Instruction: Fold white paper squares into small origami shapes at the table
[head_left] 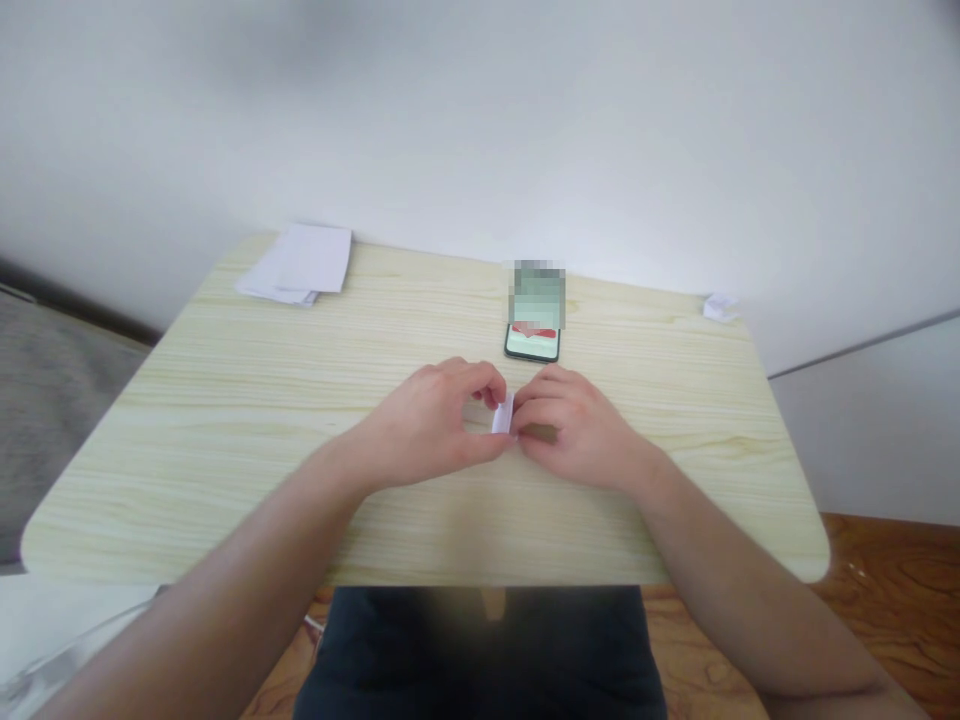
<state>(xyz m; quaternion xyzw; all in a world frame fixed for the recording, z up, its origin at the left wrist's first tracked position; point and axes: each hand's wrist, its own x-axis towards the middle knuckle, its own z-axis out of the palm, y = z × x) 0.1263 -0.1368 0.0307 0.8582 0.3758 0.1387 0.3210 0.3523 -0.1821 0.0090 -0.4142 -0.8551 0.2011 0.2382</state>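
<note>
A small folded piece of white paper [502, 414] is held between both hands above the middle of the wooden table. My left hand [431, 415] pinches it from the left, thumb at the near end and fingers at the far end. From the right, the fingertips of my right hand [574, 425] close on its right edge. Part of the paper is hidden behind the fingers. Just beyond the hands lies a phone [532, 346] with its screen lit; the upper part of it is blurred out.
A stack of white paper sheets [315, 260] lies at the table's far left corner. Near the far right corner sits a crumpled piece of white paper [720, 307]. The pale wood table [225, 420] has its far edge near a white wall [450, 130].
</note>
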